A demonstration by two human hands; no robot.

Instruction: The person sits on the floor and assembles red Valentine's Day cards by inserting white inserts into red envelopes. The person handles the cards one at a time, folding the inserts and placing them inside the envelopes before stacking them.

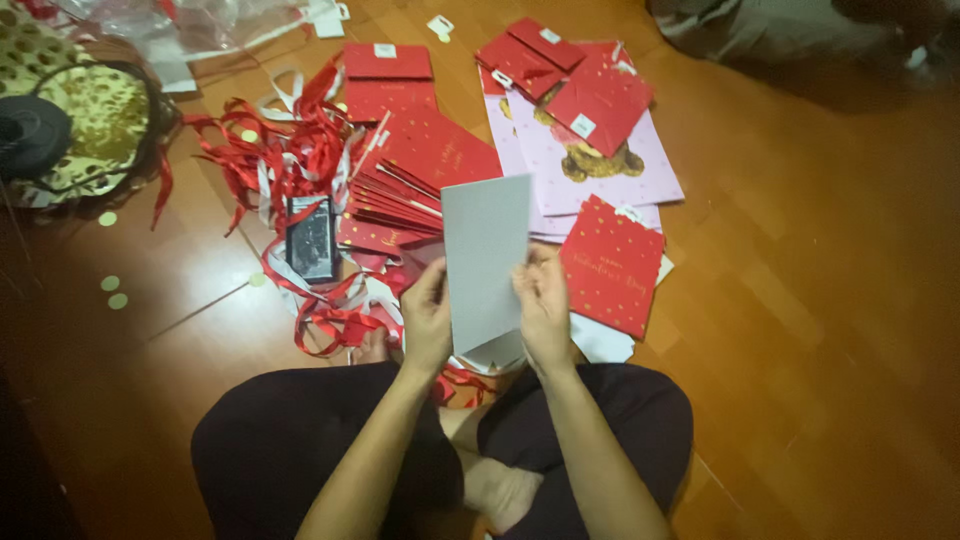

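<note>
- Grey card [485, 260] is pinched by both hands, upright above the person's crossed legs [330, 450]: left hand [427, 320] grasps its left edge, right hand [543, 315] its right edge, each grip closed on it.
- Done well, I judge, this step wants thumbs kept on the edges and an even pull, so the sheet stays flat (it looks thin enough to bend).
- Card looks plain, pale grey, rectangular, unprinted on the side shown.
- Just right of the right grip lies a red bag [612, 265] with gold dots; beyond the left grip, a fanned stack of red bags [420, 170] and tangled red ribbon [280, 150] on the wooden floor [800, 300].
</note>
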